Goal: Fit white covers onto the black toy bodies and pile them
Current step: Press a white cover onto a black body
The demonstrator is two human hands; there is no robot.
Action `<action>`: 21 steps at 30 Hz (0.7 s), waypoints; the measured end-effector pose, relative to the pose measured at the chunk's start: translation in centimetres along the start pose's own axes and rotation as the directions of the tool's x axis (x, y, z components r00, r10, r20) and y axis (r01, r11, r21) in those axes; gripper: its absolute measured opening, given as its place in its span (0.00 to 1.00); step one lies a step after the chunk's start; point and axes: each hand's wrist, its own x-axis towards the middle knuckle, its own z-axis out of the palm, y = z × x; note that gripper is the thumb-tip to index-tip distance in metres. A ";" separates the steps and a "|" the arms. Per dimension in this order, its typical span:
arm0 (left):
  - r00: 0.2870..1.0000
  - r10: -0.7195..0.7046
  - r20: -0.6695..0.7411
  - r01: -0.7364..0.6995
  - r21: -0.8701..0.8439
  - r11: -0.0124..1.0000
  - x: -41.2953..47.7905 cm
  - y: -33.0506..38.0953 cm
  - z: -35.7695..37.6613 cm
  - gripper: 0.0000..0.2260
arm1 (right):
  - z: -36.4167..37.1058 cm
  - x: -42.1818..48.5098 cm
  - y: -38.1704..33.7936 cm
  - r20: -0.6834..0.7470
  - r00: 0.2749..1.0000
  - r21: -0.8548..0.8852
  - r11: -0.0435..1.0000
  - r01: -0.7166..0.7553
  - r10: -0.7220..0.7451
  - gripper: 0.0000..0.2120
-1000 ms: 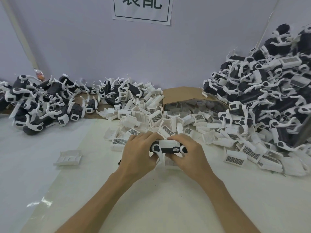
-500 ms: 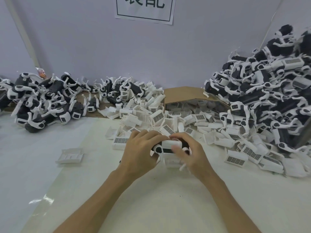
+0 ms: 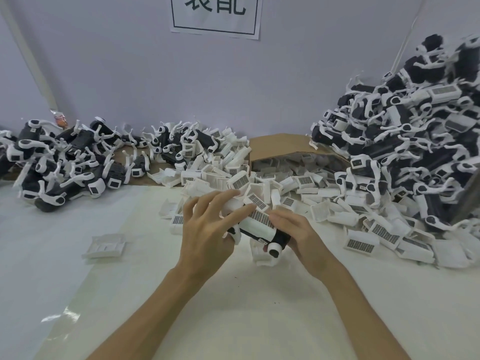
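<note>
Blk toy body (image 3: 281,236), wht cover (image 3: 255,227) w/ dark grid patch. Wht loose covers (image 3: 259,183), same grid. Brown cardboard box (image 3: 280,146). Pale lilac wall (image 3: 130,74). Wht sign (image 3: 179,11), blk chars + border. Poss. orange packet (image 3: 60,118), blurred.

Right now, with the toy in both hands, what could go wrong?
1. The left hand lies straight-fingered on the toy, so mainly the right hand grips it; it could slip, or its white cover seat crooked.
2. The loose covers just behind the hands could get knocked about.
3. The tall pile on the right looks steep; adding one may start a slide.
</note>
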 end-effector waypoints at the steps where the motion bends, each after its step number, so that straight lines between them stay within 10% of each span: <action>1: 1.000 0.004 -0.003 -0.004 0.006 1.000 0.0 0.1 0.0 0.34 | 0.1 -0.1 -0.2 0.005 1.000 -0.016 1.000 0.004 -0.004 0.11; 8: 0.948 -0.305 0.095 0.317 -0.162 0.934 0.4 0.0 0.1 0.38 | 0.5 -0.1 0.9 -0.259 0.883 -0.540 0.816 0.204 -0.392 0.18; 14: 0.979 -0.062 0.196 0.079 -0.080 0.994 0.3 0.0 0.5 0.21 | 0.9 0.4 2.1 -0.015 0.775 -0.861 0.401 0.311 -0.632 0.28; 21: 0.953 -0.062 0.297 0.074 -0.029 0.997 0.1 -0.5 0.6 0.22 | 1.4 0.2 1.8 0.042 0.793 -0.847 0.400 0.351 -0.608 0.26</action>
